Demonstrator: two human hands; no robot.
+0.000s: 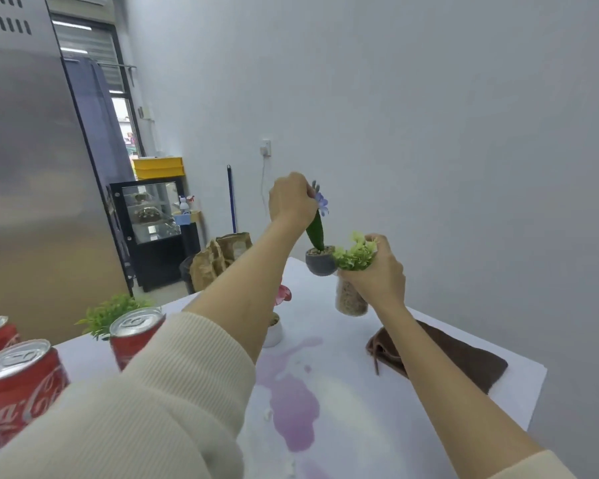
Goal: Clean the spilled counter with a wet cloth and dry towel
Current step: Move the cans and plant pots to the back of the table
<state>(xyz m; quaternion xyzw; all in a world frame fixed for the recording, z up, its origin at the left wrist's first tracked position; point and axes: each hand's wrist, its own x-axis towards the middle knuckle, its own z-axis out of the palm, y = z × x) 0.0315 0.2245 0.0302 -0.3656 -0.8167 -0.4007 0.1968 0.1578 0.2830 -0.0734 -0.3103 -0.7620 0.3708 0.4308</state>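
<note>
Spill [293, 406], a thin purple puddle, lies mid-table [343, 340], at 6 o'clock of both raised plants. Brown towel [464, 361] at its 3 o'clock looks soft, limp and light; pinch a bunched edge, I judge. Left hand [291, 202] pinches the flower stem of a grey pot [320, 264], lifted, arm outstretched. Right hand [377, 271] wraps a pebble-filled glass plant [351, 299].

A purple spill [293, 406] is showing on the white counter [353, 344]. A brown towel [464, 357] is lying beside red cans [18, 388]. Cream ribbed sleeves [159, 402] are showing.
</note>
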